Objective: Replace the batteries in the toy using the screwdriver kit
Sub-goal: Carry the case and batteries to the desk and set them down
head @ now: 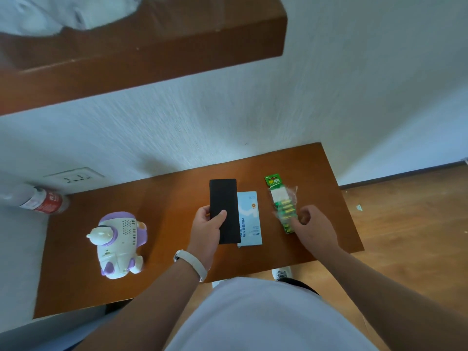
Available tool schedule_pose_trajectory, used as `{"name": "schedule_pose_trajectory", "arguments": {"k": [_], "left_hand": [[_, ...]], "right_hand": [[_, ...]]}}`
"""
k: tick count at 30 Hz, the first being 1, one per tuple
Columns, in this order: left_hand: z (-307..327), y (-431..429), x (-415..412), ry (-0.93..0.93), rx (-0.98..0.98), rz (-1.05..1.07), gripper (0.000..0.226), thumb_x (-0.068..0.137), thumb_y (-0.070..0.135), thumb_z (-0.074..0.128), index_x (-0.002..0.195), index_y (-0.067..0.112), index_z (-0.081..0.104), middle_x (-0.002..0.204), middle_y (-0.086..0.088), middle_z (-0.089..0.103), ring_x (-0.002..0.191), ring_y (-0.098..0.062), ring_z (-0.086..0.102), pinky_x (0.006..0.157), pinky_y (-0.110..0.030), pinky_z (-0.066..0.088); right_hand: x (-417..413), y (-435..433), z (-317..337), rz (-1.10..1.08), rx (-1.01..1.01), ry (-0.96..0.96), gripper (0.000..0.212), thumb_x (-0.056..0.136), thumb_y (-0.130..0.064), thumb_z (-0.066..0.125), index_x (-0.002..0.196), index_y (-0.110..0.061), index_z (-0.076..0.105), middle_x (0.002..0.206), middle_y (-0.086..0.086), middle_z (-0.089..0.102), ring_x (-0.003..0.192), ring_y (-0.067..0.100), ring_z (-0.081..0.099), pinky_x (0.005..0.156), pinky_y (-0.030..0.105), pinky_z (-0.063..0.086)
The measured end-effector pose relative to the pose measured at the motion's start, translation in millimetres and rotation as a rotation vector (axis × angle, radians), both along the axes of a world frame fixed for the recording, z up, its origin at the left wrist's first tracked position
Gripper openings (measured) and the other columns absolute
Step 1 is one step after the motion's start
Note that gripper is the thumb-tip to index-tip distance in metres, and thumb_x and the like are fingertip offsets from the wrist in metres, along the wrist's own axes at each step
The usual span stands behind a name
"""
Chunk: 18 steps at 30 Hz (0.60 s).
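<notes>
A white and purple toy (119, 243) lies on the left of the brown table (172, 279). My left hand (206, 228) grips the lower part of a flat black case (224, 209), thumb on top. Partly under the case lies a light blue box (250, 219). To the right is a green battery pack (282, 202) in torn clear plastic. My right hand (312, 224) hovers at the pack's lower end with fingers curled; whether it touches the pack I cannot tell.
A plastic bottle with a red label (43, 200) lies at the table's back left corner under a wall socket (74, 176). A white wall runs behind the table. A brown shelf (141, 49) hangs above. Wooden floor (410, 236) is at the right.
</notes>
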<state>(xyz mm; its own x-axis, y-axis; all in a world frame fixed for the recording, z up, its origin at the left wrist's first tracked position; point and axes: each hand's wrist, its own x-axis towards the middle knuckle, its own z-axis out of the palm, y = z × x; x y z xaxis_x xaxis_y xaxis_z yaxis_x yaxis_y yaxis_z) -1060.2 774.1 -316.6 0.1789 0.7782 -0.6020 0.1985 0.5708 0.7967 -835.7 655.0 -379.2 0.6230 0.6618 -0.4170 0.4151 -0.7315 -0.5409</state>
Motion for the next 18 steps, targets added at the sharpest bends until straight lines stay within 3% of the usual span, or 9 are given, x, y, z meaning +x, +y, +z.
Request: {"name": "schedule_pose_trajectory", "arguments": {"k": [3, 7, 12, 16, 18], "left_hand": [[15, 2, 6, -0.057, 0.003, -0.004, 0.016, 0.099, 0.028, 0.059, 0.114, 0.023, 0.054, 0.109, -0.005, 0.071, 0.096, -0.025, 0.073, 0.067, -0.031, 0.062], [37, 7, 14, -0.134, 0.022, -0.016, 0.017, 0.098, 0.027, 0.062, 0.114, 0.023, 0.055, 0.105, -0.005, 0.073, 0.091, -0.023, 0.075, 0.067, -0.031, 0.061], [62, 10, 19, -0.207, 0.056, -0.038, 0.021, 0.097, 0.028, 0.063, 0.116, 0.023, 0.055, 0.104, -0.005, 0.072, 0.09, -0.021, 0.075, 0.068, -0.03, 0.06], [77, 7, 17, -0.254, 0.089, -0.047, 0.022, 0.095, 0.027, 0.065, 0.114, 0.019, 0.058, 0.096, -0.004, 0.074, 0.086, -0.021, 0.075, 0.066, -0.028, 0.059], [82, 4, 13, -0.289, 0.083, -0.025, 0.023, 0.095, 0.029, 0.066, 0.113, 0.016, 0.059, 0.091, -0.003, 0.075, 0.085, -0.023, 0.075, 0.064, -0.029, 0.06]], "right_hand": [[-5, 2, 23, -0.014, 0.087, 0.089, 0.015, 0.091, -0.037, 0.063, 0.089, -0.036, 0.049, 0.084, -0.009, 0.062, 0.075, 0.009, 0.063, 0.065, 0.031, 0.058], [-18, 21, 59, -0.001, 0.222, 0.234, 0.004, 0.096, -0.033, 0.057, 0.092, -0.033, 0.057, 0.084, -0.008, 0.065, 0.076, 0.01, 0.065, 0.06, 0.021, 0.054], [-46, 58, 107, 0.069, 0.343, 0.417, 0.021, 0.098, -0.043, 0.052, 0.089, -0.028, 0.063, 0.075, -0.005, 0.066, 0.061, 0.001, 0.061, 0.055, 0.015, 0.048], [-73, 77, 135, 0.123, 0.391, 0.47, 0.034, 0.098, -0.054, 0.043, 0.088, -0.028, 0.063, 0.073, -0.008, 0.069, 0.064, 0.002, 0.066, 0.052, 0.015, 0.052], [-83, 82, 145, 0.119, 0.42, 0.491, 0.034, 0.097, -0.057, 0.044, 0.088, -0.03, 0.063, 0.074, -0.011, 0.072, 0.068, 0.005, 0.07, 0.053, 0.022, 0.058]]}}
